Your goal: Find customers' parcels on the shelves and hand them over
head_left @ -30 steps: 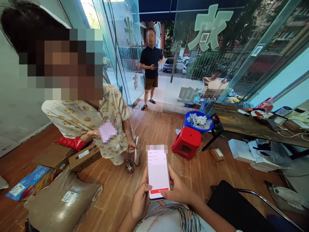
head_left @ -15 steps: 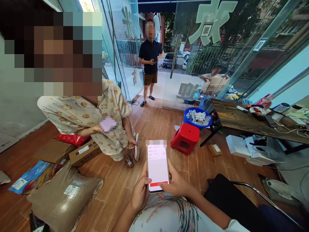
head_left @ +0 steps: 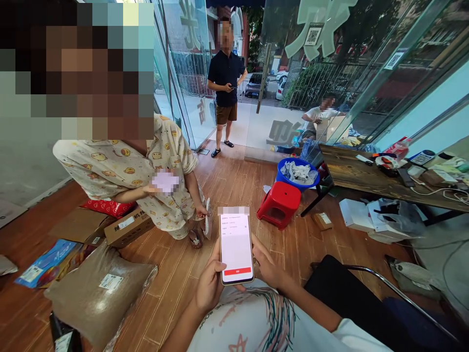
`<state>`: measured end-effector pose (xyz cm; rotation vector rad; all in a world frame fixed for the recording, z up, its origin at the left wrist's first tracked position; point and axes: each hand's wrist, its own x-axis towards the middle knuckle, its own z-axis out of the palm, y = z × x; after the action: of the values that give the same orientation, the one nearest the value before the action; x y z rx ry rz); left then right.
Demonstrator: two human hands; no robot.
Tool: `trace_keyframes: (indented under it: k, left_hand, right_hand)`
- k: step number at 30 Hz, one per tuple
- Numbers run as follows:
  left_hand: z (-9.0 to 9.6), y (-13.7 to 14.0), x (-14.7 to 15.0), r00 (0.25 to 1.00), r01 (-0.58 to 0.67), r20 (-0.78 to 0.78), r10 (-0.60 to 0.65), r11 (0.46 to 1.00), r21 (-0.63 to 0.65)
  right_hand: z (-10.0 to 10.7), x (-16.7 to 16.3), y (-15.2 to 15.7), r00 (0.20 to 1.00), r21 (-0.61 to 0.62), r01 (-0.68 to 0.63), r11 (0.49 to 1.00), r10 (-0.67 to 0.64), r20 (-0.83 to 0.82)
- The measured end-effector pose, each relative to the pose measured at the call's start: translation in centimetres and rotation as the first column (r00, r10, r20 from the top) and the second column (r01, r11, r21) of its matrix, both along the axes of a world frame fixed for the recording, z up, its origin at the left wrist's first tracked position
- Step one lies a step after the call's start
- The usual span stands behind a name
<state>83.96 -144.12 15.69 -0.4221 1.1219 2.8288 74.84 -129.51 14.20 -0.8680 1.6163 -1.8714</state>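
A smartphone [head_left: 236,252] stands upright in front of my body, its screen lit with a white page, several lines of small text and a red bar near the bottom. My left hand [head_left: 210,283] is closed around its lower left edge, thumb resting at the screen's side. At the right edge, my right hand [head_left: 269,264] is curled against the phone, with its thumb off the glass. Some of the fingers are hidden behind the phone. The small text is too fine to read.
A person in patterned clothes [head_left: 168,195] stands close at the left, near parcels and a large brown package [head_left: 100,293]. Ahead are a red stool [head_left: 280,203] and blue basin [head_left: 297,183]. A wooden table [head_left: 348,168] and black chair [head_left: 344,298] stand at right.
My right thumb has lifted from the red bar and moved right, off the screen. The phone sits slightly higher and further left in view. The person outside at the right has raised their head.
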Motion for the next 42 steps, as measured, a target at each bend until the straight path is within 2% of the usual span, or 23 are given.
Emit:
trace_keyframes:
  k: [2,4,10,15,19,24,29,33,36,39,42]
  left_hand:
    - [0.0,0.0,0.1,1.000,-0.005,0.008,0.005,1.000,-0.007]
    - [0.0,0.1,0.2,1.000,-0.008,0.016,0.009,1.000,-0.011]
    - [-0.1,0.2,0.1,1.000,-0.014,0.019,0.014,1.000,-0.016]
    - [0.1,0.2,0.3,1.000,-0.010,0.018,0.011,1.000,-0.023]
    - [0.3,0.3,0.5,0.999,-0.001,0.040,0.002,1.000,-0.028]
    - [0.4,0.2,0.6,0.999,-0.004,0.049,0.007,0.999,-0.048]
    - [-0.1,0.3,0.5,1.000,0.018,0.005,-0.018,0.995,-0.103]
    - [-0.6,0.4,0.6,0.995,0.100,0.017,-0.099,0.985,-0.137]
    - [-0.8,0.5,0.6,0.991,0.131,0.026,-0.129,0.984,-0.124]
    - [-0.7,0.6,0.6,0.993,0.116,0.024,-0.114,0.986,-0.115]
    - [-0.7,0.7,0.5,0.997,0.082,0.002,-0.082,0.991,-0.110]
  right_hand:
    - [-0.3,0.2,0.0,0.973,0.001,0.153,0.988,-0.151,-0.175]
    - [-0.7,0.3,-0.1,0.920,-0.046,0.244,0.969,-0.246,-0.304]
    - [-1.4,0.1,0.3,0.693,-0.148,0.351,0.925,-0.363,-0.623]
    - [-2.0,-0.3,0.8,0.478,-0.244,0.410,0.879,-0.435,-0.763]
    - [-2.4,-0.4,0.9,0.386,-0.301,0.419,0.856,-0.469,-0.794]
    - [-1.8,0.0,0.7,0.496,-0.207,0.478,0.854,-0.456,-0.739]
    - [1.4,-0.4,0.0,0.598,-0.016,0.417,0.909,-0.288,-0.748]
    - [3.9,-1.3,-0.7,0.615,0.073,0.378,0.923,-0.191,-0.765]
    - [4.2,-1.4,-0.8,0.633,0.076,0.371,0.926,-0.193,-0.750]
    - [3.4,-0.9,-0.9,0.729,-0.005,0.371,0.928,-0.295,-0.618]
    - [2.9,-0.6,-1.3,0.879,-0.052,0.387,0.921,-0.385,-0.281]
